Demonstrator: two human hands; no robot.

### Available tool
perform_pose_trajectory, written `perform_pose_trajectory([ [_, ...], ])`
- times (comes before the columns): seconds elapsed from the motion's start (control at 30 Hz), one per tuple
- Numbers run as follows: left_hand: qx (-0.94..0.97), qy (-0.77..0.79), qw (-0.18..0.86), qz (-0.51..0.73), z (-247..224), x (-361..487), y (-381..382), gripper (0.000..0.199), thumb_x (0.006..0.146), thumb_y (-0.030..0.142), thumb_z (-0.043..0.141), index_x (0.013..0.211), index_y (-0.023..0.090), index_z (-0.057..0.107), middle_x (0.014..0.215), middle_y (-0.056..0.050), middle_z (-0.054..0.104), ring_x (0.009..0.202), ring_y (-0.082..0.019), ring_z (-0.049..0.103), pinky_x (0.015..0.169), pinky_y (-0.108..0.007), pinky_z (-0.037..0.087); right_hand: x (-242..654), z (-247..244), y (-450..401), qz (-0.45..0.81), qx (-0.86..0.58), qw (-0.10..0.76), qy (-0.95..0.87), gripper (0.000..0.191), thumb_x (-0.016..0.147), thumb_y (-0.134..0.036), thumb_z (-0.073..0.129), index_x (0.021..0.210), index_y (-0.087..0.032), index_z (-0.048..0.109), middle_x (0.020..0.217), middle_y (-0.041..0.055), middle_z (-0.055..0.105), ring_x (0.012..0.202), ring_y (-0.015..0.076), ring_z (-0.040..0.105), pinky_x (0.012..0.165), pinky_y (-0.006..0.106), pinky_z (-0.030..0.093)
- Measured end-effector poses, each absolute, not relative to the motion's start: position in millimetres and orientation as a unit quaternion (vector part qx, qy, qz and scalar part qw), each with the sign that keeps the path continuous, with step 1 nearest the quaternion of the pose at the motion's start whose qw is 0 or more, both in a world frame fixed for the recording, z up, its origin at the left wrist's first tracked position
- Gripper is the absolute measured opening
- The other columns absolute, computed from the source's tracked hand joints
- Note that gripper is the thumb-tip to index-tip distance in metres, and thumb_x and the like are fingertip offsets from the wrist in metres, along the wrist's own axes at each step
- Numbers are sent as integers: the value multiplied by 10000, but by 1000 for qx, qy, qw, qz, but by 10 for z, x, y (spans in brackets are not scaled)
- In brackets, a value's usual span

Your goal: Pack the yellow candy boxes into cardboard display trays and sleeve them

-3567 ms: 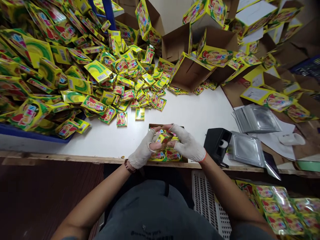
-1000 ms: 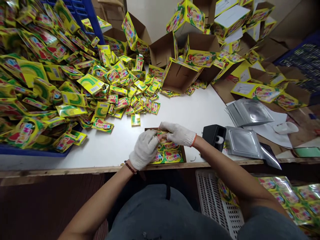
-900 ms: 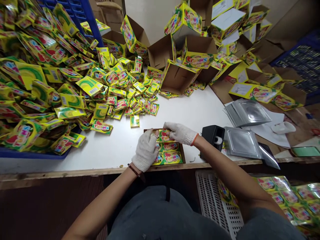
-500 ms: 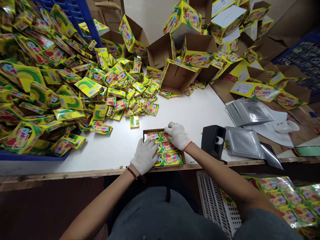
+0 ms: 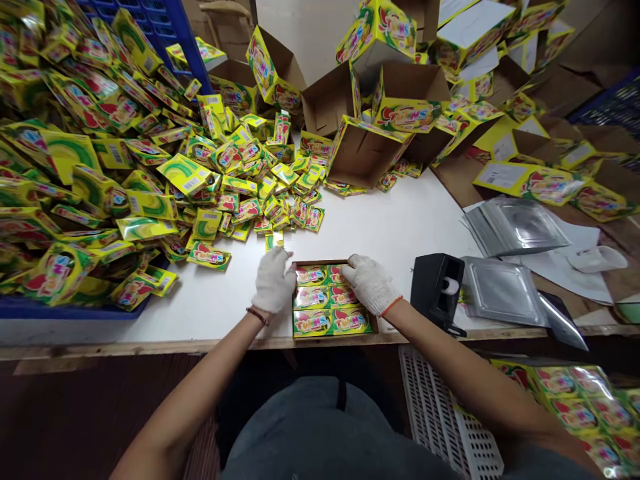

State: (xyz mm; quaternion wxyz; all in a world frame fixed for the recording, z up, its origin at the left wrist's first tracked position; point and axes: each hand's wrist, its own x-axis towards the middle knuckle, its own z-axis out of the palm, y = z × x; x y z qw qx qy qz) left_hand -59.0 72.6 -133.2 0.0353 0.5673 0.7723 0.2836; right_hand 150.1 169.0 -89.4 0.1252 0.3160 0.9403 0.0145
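Note:
On the table edge in front of me lies a shallow open cardboard box (image 5: 374, 321), filled with small yellow-green packs (image 5: 313, 322) in two columns. Both my hands wear white knitted gloves. My left hand (image 5: 274, 281) lies beside the box's far left corner, its fingers loosely apart and the thumb side at the wall. My right hand (image 5: 370, 285) is closed over the right wall, fingertips on the upper right packs, partly hiding them.
A large heap of loose packs (image 5: 165, 193) spills from a blue crate (image 5: 150, 30) at left. Open cartons (image 5: 367, 157) stand at the back. To the right are a black tape dispenser (image 5: 435, 290) and clear plastic trays (image 5: 505, 287). A white perforated basket (image 5: 440, 413) stands below the table edge.
My left hand has moved off the packs, forward and left to the box's left side, uncovering the left column. My right hand has shifted to the box's right edge. The view has shifted slightly.

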Motion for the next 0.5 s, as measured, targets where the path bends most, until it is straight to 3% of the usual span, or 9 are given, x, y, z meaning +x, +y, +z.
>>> perform_pose_trajectory([
  [0.2, 405, 890, 67, 199, -1538, -992, 1238, 500, 756, 372, 681, 1182, 138, 563, 1308, -214, 531, 1192, -384, 517, 953, -459, 452, 1512, -1046, 1450, 69, 319, 133, 936, 380, 972, -146, 439, 1309, -102, 609, 1348, 231, 572, 1212, 360, 500, 972, 480, 382],
  [0.3, 386, 893, 94, 210, -1638, -1022, 1274, 464, 733, 354, 686, 1135, 150, 574, 1260, -227, 565, 1172, -410, 525, 946, -492, 433, 1543, -1142, 1339, 76, 334, 143, 929, 451, 976, -162, 436, 1413, -121, 536, 1477, 248, 472, 1286, 377, 476, 1036, 526, 321],
  [0.4, 372, 866, 150, 299, -1666, -1037, 1158, 344, 720, 328, 672, 1022, 175, 611, 1143, -183, 633, 1125, -374, 564, 947, -466, 428, 1529, -1120, 1331, 71, 335, 169, 924, 465, 975, -178, 435, 1430, -154, 526, 1492, 257, 454, 1277, 383, 500, 1031, 536, 308],
  [0.5, 346, 833, 204, 381, -1618, -1044, 945, 345, 761, 398, 619, 1028, 178, 621, 1052, -128, 682, 995, -297, 628, 876, -407, 473, 1483, -984, 1402, 46, 324, 204, 923, 486, 970, -180, 431, 1448, -212, 510, 1479, 256, 469, 1231, 379, 539, 996, 538, 319],
])
